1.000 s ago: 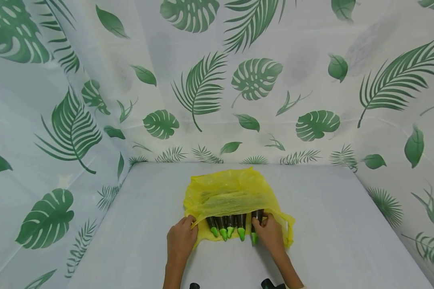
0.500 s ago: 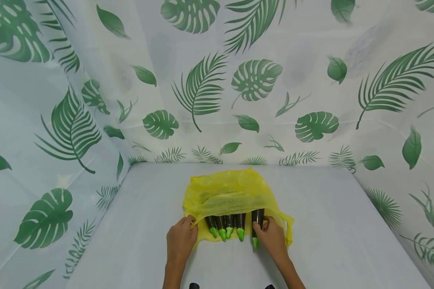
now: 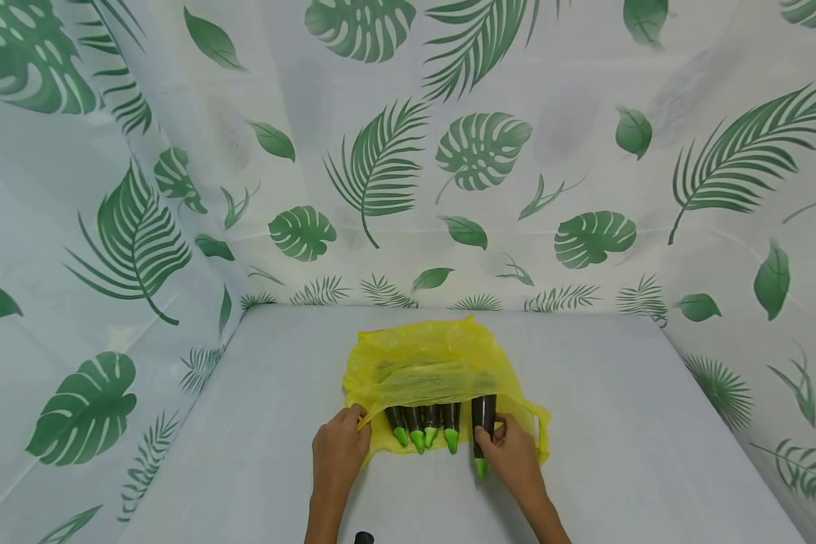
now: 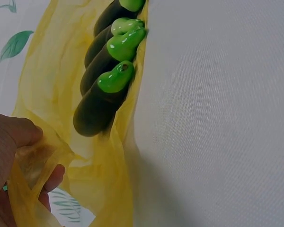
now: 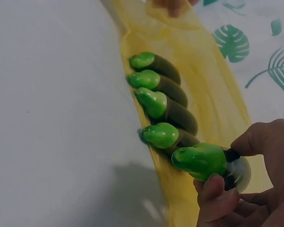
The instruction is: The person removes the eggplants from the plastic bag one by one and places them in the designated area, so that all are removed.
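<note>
A yellow plastic bag (image 3: 435, 344) lies on the table with its mouth towards me. Inside that mouth several eggplants (image 4: 102, 106) lie side by side, dark with green stem ends; the bag hides their far ends. My left hand (image 3: 338, 447) holds the bag's left edge between thumb and fingers. At the right of the mouth, my right hand (image 3: 514, 457) grips another eggplant (image 3: 483, 425), thumb on one side and fingers on the other. Its green end (image 5: 201, 161) points towards me, past the bag's edge, while its far end stays under the plastic.
A white cloth covers the table (image 3: 619, 423). Leaf-printed sheets (image 3: 408, 151) stand behind and at both sides. One bag handle (image 3: 544, 434) lies loose to the right of my right hand. A small black object (image 3: 363, 537) shows at the bottom edge.
The right hand has drawn its eggplant a little towards me, so more of its dark body shows. My left hand keeps its hold on the bag edge.
</note>
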`<state>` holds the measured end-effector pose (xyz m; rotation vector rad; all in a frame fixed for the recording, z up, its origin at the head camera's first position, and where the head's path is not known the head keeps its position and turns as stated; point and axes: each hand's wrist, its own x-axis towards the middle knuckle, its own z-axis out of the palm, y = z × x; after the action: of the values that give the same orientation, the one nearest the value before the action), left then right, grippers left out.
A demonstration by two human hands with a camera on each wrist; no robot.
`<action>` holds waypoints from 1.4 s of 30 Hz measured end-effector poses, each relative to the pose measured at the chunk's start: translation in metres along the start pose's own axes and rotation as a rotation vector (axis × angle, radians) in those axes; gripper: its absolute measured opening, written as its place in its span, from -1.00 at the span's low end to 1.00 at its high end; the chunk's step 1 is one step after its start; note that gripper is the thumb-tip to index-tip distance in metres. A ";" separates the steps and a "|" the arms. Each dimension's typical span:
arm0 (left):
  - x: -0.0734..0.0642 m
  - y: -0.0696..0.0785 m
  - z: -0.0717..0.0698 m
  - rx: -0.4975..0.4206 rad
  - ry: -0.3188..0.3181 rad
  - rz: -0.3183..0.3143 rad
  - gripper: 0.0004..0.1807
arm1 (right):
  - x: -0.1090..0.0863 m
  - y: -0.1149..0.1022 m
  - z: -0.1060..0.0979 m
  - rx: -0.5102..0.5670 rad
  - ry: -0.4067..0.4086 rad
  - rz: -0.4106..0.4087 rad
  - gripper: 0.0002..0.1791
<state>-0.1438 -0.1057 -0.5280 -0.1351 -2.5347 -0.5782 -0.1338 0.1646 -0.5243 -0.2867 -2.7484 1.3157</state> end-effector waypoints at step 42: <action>0.000 0.000 0.001 -0.018 0.003 -0.018 -0.87 | -0.039 0.002 -0.017 0.046 -0.417 -0.313 -0.49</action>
<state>-0.1442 -0.1050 -0.5284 -0.1179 -2.5304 -0.6085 -0.0927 0.1710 -0.5147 0.4548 -2.9083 1.4825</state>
